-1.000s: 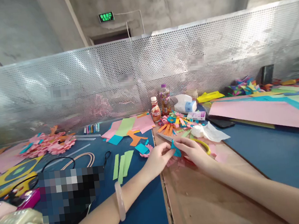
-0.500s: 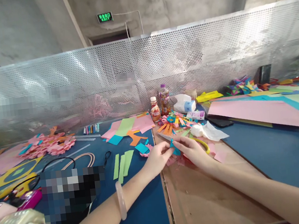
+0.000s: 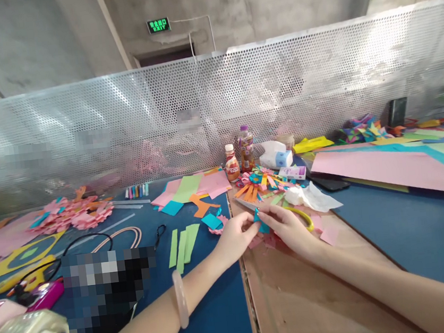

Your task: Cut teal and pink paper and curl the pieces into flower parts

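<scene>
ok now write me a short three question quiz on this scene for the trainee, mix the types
1. Multiple choice: what is pinched between the left hand and right hand?
A) a white tissue
B) a small blue piece
C) a green strip

2. True or false: the pale bangle is on the left forearm.

3. Fill the blank: seen from the camera, the purple-capped bottle stands to the ____ of the white-capped bottle.

Key: 1 B; 2 true; 3 right
</scene>
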The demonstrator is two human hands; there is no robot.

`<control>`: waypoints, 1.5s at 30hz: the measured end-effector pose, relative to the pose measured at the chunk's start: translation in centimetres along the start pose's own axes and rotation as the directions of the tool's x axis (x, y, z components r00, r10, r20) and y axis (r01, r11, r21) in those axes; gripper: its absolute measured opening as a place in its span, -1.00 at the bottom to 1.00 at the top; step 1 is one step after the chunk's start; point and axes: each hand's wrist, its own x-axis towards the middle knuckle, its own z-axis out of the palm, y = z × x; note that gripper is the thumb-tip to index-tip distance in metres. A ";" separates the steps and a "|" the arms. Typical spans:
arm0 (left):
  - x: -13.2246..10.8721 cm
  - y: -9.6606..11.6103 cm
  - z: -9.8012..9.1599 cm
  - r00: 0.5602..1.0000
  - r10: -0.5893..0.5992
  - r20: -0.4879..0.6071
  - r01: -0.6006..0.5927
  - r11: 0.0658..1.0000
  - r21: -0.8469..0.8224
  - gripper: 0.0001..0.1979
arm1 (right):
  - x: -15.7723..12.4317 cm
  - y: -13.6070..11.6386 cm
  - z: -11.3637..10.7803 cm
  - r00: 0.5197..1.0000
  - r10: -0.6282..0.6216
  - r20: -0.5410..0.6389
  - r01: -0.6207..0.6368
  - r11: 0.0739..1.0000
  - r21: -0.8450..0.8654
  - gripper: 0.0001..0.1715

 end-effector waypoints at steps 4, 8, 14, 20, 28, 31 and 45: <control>0.0 0.2 0.0 1.000 -0.006 -0.001 0.006 1.000 0.004 -0.81 | -0.1 -0.2 0.1 1.000 0.029 0.007 -0.029 0.998 0.047 -0.75; -0.2 0.7 0.0 1.000 -0.008 -0.002 0.008 0.999 -0.038 -0.82 | -0.1 -0.3 0.1 1.000 0.024 -0.003 -0.024 0.999 0.047 -0.75; -0.1 0.7 -0.1 1.000 -0.004 -0.008 0.004 0.999 -0.046 -0.81 | 0.0 -0.3 0.0 1.000 -0.010 0.023 0.009 1.000 0.027 -0.74; -0.1 0.4 -0.2 1.000 -0.008 -0.005 0.008 0.999 -0.036 -0.80 | 0.1 -0.1 -0.1 1.000 0.002 0.019 -0.002 1.000 -0.003 -0.69; 0.0 0.3 -0.2 1.000 -0.007 0.005 0.007 0.999 -0.031 -0.80 | 0.1 0.1 -0.1 1.000 0.004 0.011 -0.004 1.000 0.003 -0.73; 0.1 0.2 -0.2 1.000 -0.002 0.012 0.002 1.000 -0.028 -0.81 | 0.1 0.1 0.0 1.000 0.028 0.008 -0.028 0.999 0.032 -0.73; 0.1 0.3 -0.1 0.999 0.030 -0.021 -0.029 0.998 0.051 -0.79 | 0.1 -0.1 -0.1 1.000 -0.003 -0.002 0.003 0.999 -0.049 -0.74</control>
